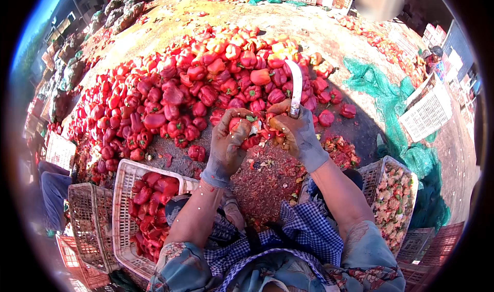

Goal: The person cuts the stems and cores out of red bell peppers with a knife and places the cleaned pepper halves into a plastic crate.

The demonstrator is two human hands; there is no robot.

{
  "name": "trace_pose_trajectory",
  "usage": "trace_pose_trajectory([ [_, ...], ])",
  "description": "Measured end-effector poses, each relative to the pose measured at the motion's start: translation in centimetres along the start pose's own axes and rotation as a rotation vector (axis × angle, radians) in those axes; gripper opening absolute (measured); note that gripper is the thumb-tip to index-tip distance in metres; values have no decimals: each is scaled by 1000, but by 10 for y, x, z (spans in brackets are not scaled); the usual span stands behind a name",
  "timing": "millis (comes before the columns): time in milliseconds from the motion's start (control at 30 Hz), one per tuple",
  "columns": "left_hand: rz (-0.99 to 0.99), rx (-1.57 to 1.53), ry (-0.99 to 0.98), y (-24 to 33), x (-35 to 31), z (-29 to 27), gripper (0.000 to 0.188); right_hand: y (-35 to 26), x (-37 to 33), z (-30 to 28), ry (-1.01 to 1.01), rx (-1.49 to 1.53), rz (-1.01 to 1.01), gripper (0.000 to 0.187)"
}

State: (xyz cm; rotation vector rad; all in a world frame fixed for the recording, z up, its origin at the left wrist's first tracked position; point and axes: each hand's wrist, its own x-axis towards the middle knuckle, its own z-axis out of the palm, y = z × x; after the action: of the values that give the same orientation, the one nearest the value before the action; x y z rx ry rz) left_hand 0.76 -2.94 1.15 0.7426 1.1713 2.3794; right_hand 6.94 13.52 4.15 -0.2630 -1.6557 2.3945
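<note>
Okay, both hands are up in the middle, in stained grey gloves, close together just in front of a big pile of red peppers [206, 86]. Left hand [227, 144]: fingers curled nearly closed around a broken red pepper [250, 142], which sits between the two hands, pale inside showing. Right hand [300, 136]: fingers bent around the lower end of a curved tool [297, 83], whitish, metal at the base, sticking up past the knuckles and hooking left at the top; red and yellowish bits are at these fingertips too, and whether they're gripped or just touching, can't tell. Pile spreads on the floor [270, 181] ahead and to the left, mostly whole peppers, some orange; a single pepper [196, 152] lies near the left wrist. Floor under the hands is wet-looking, strewn with red scraps, with a thicker heap of scraps [342, 153] right of the right hand. By the left forearm, a pale crate [119, 209] holds red pepper pieces [152, 207]. By the right forearm, another crate [374, 174] is full of pale, seedy cores [393, 202]. Green netting [378, 86] runs along the right, with a tipped white basket [427, 112] beside it. Checked apron [311, 230] over the lap. Far left, another person's dark trouser leg [54, 197] next to brown crates [92, 222].
</note>
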Motion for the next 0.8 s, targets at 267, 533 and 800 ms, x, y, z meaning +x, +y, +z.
trace_pose_trajectory([
  [267,-55,-200,254,-15,14,0,36,12,2,12,3,-435,-489,10],
  [533,4,-330,717,-37,48,-2,20,3,-7,33,223,-121,-200,18],
  [800,159,-419,1014,-5,48,-28,21,-24,-8,76,90,-145,-458,22],
])
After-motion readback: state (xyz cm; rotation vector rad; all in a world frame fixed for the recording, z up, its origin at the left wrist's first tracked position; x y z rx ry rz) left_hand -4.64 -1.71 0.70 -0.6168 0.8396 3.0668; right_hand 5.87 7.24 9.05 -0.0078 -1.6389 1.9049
